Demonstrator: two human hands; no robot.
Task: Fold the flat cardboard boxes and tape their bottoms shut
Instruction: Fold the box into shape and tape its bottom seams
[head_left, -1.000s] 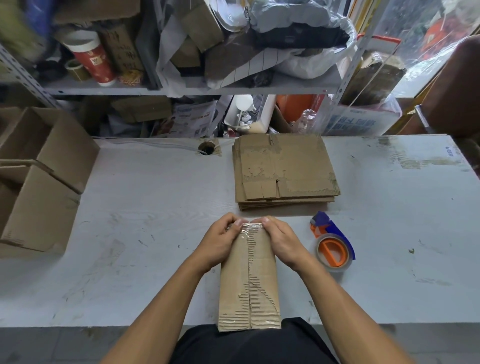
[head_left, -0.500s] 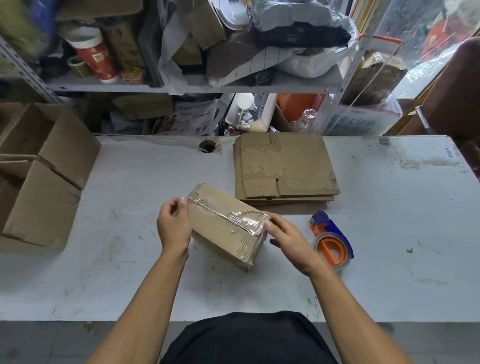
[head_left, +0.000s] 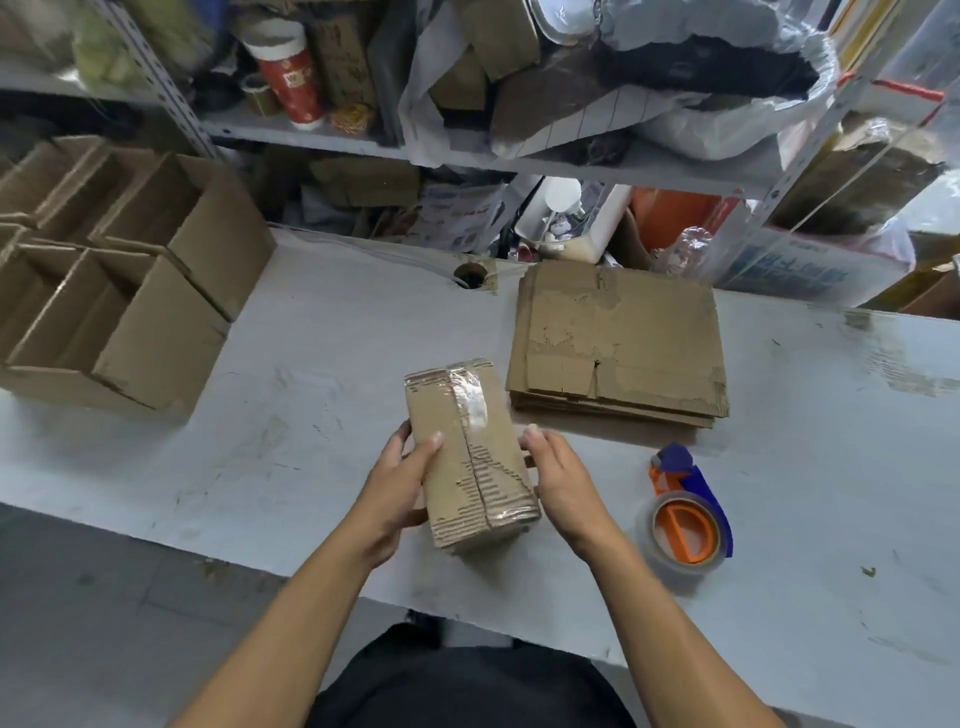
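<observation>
Hands on either side of the folded box (head_left: 470, 452), and that's a firm two-sided grip: the left hand (head_left: 397, 480) curls round the box's left edge with the thumb laid on top, the right hand (head_left: 563, 480) clasps the right edge, fingers tucked behind. Box is held over the near part of the counter (head_left: 322, 384), taped bottom facing up. Clear tape (head_left: 470, 402) shines along the centre seam and wraps over the far end; more tape shows at the near end. Just to the right, lying on the counter, the tape dispenser (head_left: 685, 514), orange core and blue handle, apart from the right hand. Beyond the box, close to its far right corner, the stack of flat cardboard boxes (head_left: 618, 343). Away at the left edge, assembled boxes (head_left: 119, 291) stand open-topped in a cluster. Behind everything, cluttered shelves (head_left: 322, 137), a red cup (head_left: 288, 78) up top.
</observation>
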